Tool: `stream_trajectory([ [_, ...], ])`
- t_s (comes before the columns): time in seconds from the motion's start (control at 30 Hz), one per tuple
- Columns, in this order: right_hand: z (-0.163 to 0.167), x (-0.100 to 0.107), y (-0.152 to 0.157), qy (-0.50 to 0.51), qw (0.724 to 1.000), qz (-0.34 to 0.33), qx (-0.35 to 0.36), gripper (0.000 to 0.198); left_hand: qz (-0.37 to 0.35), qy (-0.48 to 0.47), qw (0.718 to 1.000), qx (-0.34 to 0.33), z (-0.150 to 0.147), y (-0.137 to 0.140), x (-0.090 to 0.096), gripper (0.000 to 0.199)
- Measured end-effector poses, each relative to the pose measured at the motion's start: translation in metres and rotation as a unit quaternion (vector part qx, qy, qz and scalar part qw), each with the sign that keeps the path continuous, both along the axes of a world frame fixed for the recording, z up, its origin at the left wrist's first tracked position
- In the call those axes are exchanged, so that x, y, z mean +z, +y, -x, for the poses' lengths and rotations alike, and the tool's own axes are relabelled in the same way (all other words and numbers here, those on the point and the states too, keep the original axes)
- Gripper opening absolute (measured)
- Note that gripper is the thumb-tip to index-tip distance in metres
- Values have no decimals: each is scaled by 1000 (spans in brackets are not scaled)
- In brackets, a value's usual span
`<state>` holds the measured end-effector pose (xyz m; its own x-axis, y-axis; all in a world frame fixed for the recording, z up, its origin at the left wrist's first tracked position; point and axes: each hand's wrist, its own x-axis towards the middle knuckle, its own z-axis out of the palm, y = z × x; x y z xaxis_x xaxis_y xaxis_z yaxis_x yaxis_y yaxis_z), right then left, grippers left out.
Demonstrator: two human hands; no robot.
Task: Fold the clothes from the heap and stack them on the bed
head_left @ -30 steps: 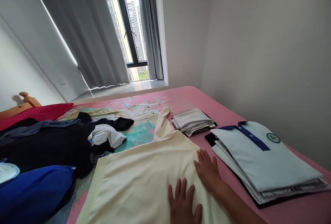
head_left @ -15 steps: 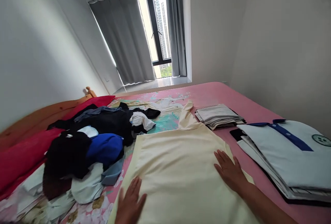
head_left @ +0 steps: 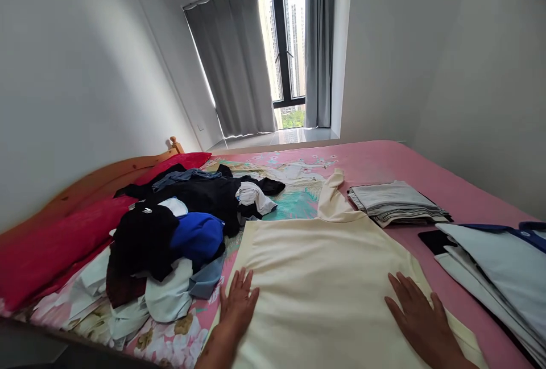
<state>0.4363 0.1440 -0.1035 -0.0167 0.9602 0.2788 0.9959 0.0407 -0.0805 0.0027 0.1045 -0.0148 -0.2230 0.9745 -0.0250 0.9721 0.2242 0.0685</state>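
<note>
A cream-coloured top (head_left: 319, 278) lies spread over the bed, its body flat with soft creases. One narrow part of it, which looks like a sleeve or collar, sticks out toward the window. My left hand (head_left: 241, 301) rests on its left side, palm down, fingers stretched out. On the right side of the cloth lies my right hand (head_left: 413, 309), also palm down with fingers spread. Neither hand grips anything. The top's near edge runs out of the picture.
A heap of loose clothes, black (head_left: 145, 238) and blue (head_left: 198, 238) among them, covers the left of the bed by red pillows (head_left: 72, 238). A stack of folded grey cloth (head_left: 396, 198) and a pile of folded white shirts (head_left: 499, 266) lie on the right of the pink sheet (head_left: 384, 158).
The view has turned left, so things appear further right. My left hand has slid up the cloth, away from me; my right hand sits slightly nearer me. Both stay flat on the top.
</note>
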Motion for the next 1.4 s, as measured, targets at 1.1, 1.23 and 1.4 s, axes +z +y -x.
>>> stream_trajectory([
  [1.1, -5, 15, 177, -14, 993, 115, 7, 58, 23, 4, 996, -87, 25, 188, -30, 57],
  [1.23, 23, 40, 160, -8, 986, 164, -29, 56, 25, 11, 997, -67, -8, 179, -17, 53],
  [1.4, 63, 48, 64, 21, 982, 120, 143, 54, 18, -22, 967, -252, -72, 98, -22, 57],
])
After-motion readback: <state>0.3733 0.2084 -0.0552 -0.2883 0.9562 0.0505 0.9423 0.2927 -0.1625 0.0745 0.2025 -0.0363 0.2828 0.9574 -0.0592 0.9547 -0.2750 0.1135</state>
